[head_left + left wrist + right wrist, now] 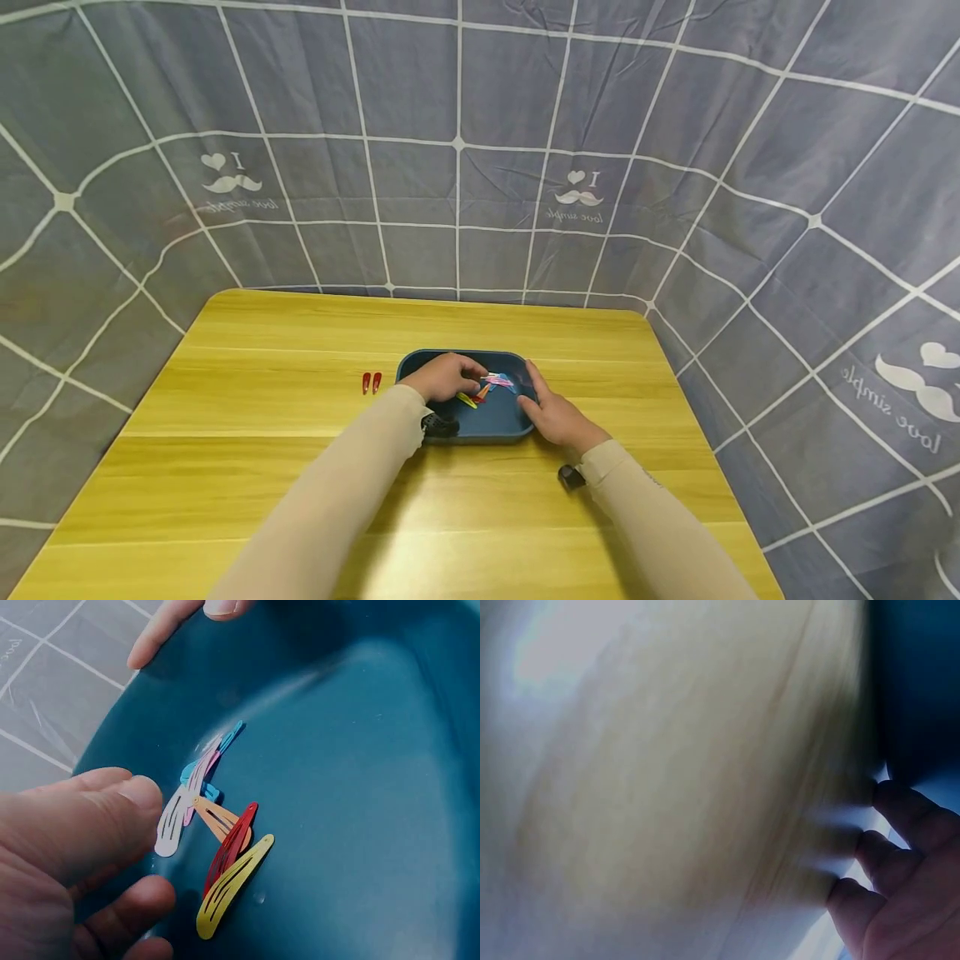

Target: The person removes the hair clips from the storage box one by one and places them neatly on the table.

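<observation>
A dark blue tray (487, 427) stands on the wooden table, with several snap hair clips in it. In the left wrist view a yellow hair clip (234, 889) overlaps a red hair clip (244, 825). An orange hair clip (217, 817), a white hair clip (172, 825), a pink hair clip (201, 769) and blue pieces lie bunched beyond them. My left hand (447, 377) reaches over the tray, thumb and fingers loosely bent beside the white clip, nothing visibly held. On the right, my right hand (561, 419) holds the tray's side, thumb inside the rim and fingers outside.
Two red hair clips (371, 382) lie side by side on the wooden table (285, 400), left of the tray. A grey curtain (420, 183) with white grid lines hangs behind the table and along its sides.
</observation>
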`<state>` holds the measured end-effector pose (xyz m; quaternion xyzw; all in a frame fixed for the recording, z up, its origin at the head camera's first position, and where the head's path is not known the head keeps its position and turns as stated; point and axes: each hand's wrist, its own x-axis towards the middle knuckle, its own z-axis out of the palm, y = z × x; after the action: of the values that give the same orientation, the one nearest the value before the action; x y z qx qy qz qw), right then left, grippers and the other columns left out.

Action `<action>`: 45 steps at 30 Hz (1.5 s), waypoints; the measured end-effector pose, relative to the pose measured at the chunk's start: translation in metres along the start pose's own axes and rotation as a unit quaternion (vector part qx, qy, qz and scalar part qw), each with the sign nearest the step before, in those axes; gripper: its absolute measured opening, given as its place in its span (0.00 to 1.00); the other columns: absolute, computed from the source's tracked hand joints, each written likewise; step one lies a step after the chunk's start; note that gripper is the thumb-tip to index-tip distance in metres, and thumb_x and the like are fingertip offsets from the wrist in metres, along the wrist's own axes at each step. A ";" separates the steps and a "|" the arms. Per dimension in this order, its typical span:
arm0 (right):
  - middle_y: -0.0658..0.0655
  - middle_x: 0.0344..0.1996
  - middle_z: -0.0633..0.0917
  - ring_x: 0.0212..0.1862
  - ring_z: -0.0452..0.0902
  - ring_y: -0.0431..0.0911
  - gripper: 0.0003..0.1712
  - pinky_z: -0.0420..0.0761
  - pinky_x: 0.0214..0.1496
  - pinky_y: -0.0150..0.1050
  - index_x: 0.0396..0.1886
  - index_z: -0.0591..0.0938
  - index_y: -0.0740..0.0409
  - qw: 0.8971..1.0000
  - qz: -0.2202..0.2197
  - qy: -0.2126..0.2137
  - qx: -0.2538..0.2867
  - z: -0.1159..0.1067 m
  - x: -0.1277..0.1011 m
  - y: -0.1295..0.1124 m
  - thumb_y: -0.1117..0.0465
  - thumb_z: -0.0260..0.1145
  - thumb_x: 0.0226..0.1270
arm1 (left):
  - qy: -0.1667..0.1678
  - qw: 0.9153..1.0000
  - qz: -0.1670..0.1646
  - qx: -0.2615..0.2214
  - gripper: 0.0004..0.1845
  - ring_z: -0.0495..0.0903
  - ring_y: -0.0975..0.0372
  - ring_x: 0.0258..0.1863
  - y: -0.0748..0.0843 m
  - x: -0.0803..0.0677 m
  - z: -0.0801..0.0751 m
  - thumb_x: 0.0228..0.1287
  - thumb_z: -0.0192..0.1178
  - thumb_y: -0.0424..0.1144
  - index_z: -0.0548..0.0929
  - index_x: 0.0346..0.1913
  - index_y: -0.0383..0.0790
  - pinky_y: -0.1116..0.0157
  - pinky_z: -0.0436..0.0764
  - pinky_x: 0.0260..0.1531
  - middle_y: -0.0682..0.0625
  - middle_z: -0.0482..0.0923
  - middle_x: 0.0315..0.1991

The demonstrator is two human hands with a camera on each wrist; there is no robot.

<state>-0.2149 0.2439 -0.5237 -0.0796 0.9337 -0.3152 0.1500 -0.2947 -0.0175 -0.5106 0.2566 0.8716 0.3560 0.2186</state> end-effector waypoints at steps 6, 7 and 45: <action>0.70 0.78 0.68 0.74 0.72 0.67 0.44 0.66 0.78 0.63 0.88 0.36 0.40 1.000 0.000 -0.001 -0.004 0.001 -0.001 0.001 0.42 0.48 0.87 | 0.000 1.000 -0.018 0.016 0.17 0.81 0.55 0.66 -0.007 0.005 0.006 0.77 0.64 0.38 0.86 0.65 0.47 0.53 0.78 0.68 0.51 0.85 0.63; 0.70 0.78 0.68 0.74 0.72 0.67 0.44 0.66 0.78 0.63 0.88 0.36 0.40 1.000 0.000 -0.001 -0.004 0.002 -0.001 0.001 0.42 0.48 0.87 | 0.002 1.000 -0.020 0.018 0.17 0.81 0.55 0.66 -0.008 0.006 0.007 0.76 0.64 0.38 0.87 0.64 0.47 0.54 0.78 0.68 0.51 0.85 0.63; 0.70 0.75 0.72 0.70 0.76 0.67 0.44 0.70 0.76 0.63 0.88 0.36 0.37 1.000 -0.005 0.010 -0.006 0.002 0.000 0.001 0.44 0.49 0.87 | -0.019 0.997 -0.025 0.066 0.06 0.74 0.63 0.30 -0.008 0.007 0.010 0.66 0.72 0.31 0.92 0.41 0.47 0.67 0.74 0.36 0.55 0.82 0.30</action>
<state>-0.2147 0.2433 -0.5259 -0.0816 0.9365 -0.3113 0.1392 -0.2970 -0.0138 -0.5244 0.2556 0.8950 0.2871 0.2264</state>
